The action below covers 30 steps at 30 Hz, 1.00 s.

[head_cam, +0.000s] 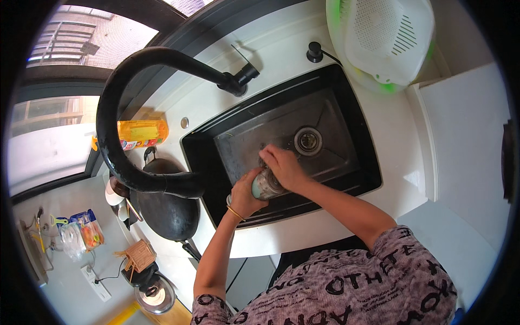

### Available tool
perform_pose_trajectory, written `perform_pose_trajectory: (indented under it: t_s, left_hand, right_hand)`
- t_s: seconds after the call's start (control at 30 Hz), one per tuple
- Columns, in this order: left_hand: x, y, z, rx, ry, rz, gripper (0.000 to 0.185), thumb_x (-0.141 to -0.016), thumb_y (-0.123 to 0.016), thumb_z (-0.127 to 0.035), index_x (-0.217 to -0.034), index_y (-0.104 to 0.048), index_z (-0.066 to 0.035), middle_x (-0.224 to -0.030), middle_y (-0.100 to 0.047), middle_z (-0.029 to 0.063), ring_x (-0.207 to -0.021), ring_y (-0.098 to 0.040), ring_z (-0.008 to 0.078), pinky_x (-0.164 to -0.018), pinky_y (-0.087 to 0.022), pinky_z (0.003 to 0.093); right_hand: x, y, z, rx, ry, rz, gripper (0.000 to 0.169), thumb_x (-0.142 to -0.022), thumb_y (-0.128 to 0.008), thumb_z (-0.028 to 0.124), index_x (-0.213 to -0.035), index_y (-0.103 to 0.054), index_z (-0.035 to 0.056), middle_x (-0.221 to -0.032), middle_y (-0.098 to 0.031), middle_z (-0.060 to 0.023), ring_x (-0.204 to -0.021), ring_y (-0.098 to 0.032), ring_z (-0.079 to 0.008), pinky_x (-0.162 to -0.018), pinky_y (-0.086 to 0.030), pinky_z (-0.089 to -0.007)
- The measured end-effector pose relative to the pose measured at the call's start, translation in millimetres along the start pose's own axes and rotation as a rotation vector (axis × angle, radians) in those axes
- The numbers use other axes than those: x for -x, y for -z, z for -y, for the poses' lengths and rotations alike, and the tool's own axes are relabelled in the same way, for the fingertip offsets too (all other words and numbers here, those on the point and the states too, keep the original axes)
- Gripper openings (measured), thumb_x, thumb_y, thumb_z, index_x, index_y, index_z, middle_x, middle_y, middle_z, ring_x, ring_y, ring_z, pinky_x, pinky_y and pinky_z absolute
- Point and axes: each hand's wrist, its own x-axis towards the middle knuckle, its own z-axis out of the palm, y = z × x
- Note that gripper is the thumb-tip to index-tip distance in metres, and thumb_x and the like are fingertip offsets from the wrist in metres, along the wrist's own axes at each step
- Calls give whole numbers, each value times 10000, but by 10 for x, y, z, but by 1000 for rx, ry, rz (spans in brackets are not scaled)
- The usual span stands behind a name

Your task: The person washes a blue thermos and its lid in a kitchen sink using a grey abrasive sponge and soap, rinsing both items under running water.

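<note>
My left hand (245, 196) grips a round vessel, pale green and whitish with brown patches (269, 185), tilted over the near left part of the black sink (361, 178). A thin gold-coloured bangle circles my left wrist. My right hand (286, 165) is bent over the vessel's far side, its fingers curled inward. Something small and dark shows by the right fingertips, too hidden to identify. Beyond my right hand lies the round metal drain strainer (308, 141). Most of the vessel's right side is covered by my right hand.
A black gooseneck faucet (109, 134) arches over the sink's left side. Left of the sink are a black wok (166, 211) and an orange-yellow liquid bottle (144, 133). White plastic colanders (382, 40) stand at the back right, near a black dispenser knob (315, 52).
</note>
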Motion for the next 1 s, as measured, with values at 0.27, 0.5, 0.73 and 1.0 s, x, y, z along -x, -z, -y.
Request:
perform_pose_trajectory:
  t_s: [0.27,0.5,0.73,1.0]
  left_hand:
    - [-52,36,-133,-35,39,-11,776,-509,-815,-104,-1239,-558,-52,-1093,-660,176,-1012,-626,403,-871,-514,443]
    - [157,144,218,-61,72,-28,873,-457,-863,-82,-1267,-538,-78,-1129,-656,175,-1045,-627,401,-909,-517,430]
    - [77,154,49,-62,13,-80,811,-508,-852,-90,-1255,-537,-67,-1126,-666,141,-1050,-648,359,-902,-524,405]
    - [-105,339,132,331,7,-31,854,-557,-880,-90,-1319,-495,-53,-1188,-618,86,-1118,-581,193,-995,-447,316]
  right_hand:
    - [-91,-60,-118,121,-36,-2,201,-1002,-518,200,-960,-571,10,-915,-591,-194,-855,-605,-396,-713,-472,-441]
    - [143,-406,60,14,146,-123,183,-987,-534,183,-929,-566,13,-855,-602,-211,-835,-606,-409,-708,-474,-455]
    - [-206,-374,-330,80,39,-80,219,-987,-529,225,-958,-589,16,-880,-606,-212,-859,-585,-434,-743,-474,-477]
    - [-81,254,-1415,540,38,600,205,-890,-644,154,-1070,-621,60,-1274,-516,-144,-1120,-579,-341,-868,-487,-443]
